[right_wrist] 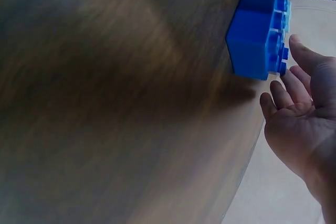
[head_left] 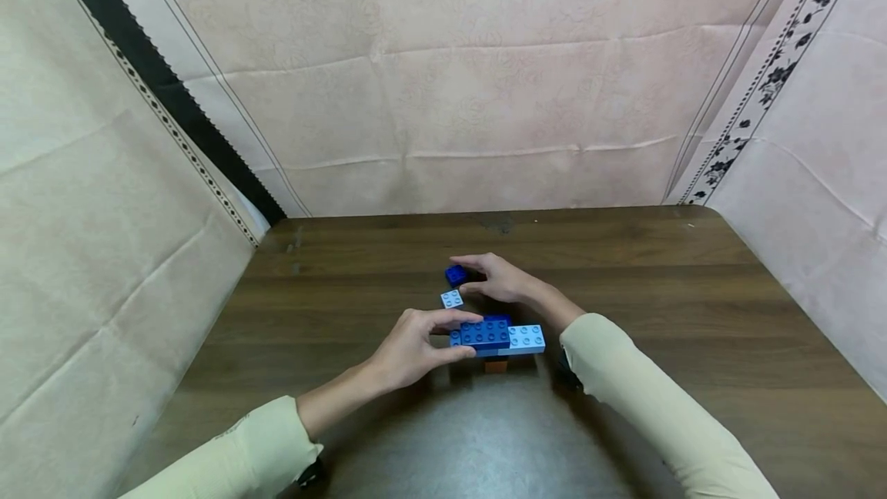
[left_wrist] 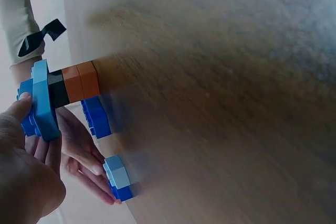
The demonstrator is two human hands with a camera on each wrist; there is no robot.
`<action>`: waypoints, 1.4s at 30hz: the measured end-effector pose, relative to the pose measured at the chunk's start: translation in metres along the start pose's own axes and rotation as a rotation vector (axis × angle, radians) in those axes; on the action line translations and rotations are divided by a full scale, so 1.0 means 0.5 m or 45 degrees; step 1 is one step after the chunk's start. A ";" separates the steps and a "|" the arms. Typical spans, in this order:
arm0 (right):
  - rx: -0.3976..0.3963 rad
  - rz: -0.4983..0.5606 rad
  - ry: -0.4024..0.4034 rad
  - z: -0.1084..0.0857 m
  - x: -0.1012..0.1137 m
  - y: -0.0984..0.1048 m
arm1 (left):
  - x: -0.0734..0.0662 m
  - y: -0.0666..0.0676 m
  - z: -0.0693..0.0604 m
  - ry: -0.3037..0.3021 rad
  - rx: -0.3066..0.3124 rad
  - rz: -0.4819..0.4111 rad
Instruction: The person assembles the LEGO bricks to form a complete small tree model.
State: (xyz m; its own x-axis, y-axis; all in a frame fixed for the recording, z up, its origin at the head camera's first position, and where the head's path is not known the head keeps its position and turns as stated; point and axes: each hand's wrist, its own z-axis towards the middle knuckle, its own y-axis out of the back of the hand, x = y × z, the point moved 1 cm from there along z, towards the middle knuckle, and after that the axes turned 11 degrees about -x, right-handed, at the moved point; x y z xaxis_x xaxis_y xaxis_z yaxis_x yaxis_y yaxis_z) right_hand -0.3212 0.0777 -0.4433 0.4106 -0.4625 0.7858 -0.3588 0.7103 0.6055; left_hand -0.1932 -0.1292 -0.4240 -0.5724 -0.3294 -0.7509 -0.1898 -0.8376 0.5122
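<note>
My left hand (head_left: 414,349) grips a stack of toy building bricks, thumb on the near side and fingers on the far side of its dark blue top brick (head_left: 485,334). Below that brick lie a light blue brick (head_left: 527,339) and a medium blue one (left_wrist: 46,114). A black brick (left_wrist: 58,87) and orange bricks (left_wrist: 81,81) form the column under them, standing on the table. Beyond the stack, my right hand (head_left: 504,280) reaches with spread fingers around a small dark blue brick (head_left: 456,276); contact is unclear. A small light blue brick (head_left: 451,299) sits nearer me.
Another dark blue brick (left_wrist: 95,116) lies on the table beside the orange column, partly hidden in the head view. The brown wooden table (head_left: 333,283) ends at a far edge, with pale patterned cloth (head_left: 450,98) hanging behind and at both sides.
</note>
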 end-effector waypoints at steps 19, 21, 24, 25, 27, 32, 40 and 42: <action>-0.273 -0.172 -0.088 -0.004 0.006 0.022 | 0.001 0.001 0.005 0.030 0.019 -0.025; -0.285 -0.150 -0.077 -0.014 0.011 0.035 | 0.000 0.002 0.005 0.034 0.020 -0.019; -0.289 -0.124 -0.045 -0.035 0.022 0.052 | -0.001 0.002 0.004 0.050 0.025 -0.011; -0.287 -0.116 -0.030 -0.043 0.027 0.058 | -0.002 0.003 0.004 0.060 0.027 -0.009; -0.282 -0.104 0.009 -0.061 0.037 0.067 | -0.003 0.004 0.003 0.074 0.025 -0.009; -0.276 -0.074 0.065 -0.121 0.058 0.087 | -0.005 0.003 0.003 0.087 0.031 -0.014; -0.266 -0.015 0.089 -0.208 0.086 0.099 | -0.005 0.001 0.001 0.080 0.037 -0.032; -0.255 -0.005 0.095 -0.223 0.092 0.098 | -0.004 0.002 -0.002 0.082 0.029 -0.030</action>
State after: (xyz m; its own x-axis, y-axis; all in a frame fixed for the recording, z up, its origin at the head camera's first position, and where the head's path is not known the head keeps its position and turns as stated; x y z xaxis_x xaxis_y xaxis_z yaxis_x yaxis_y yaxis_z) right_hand -0.2265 0.1504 -0.3914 0.4752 -0.4302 0.7675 -0.1865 0.8032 0.5657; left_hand -0.1915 -0.1297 -0.4222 -0.5150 -0.3376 -0.7879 -0.2211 -0.8358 0.5026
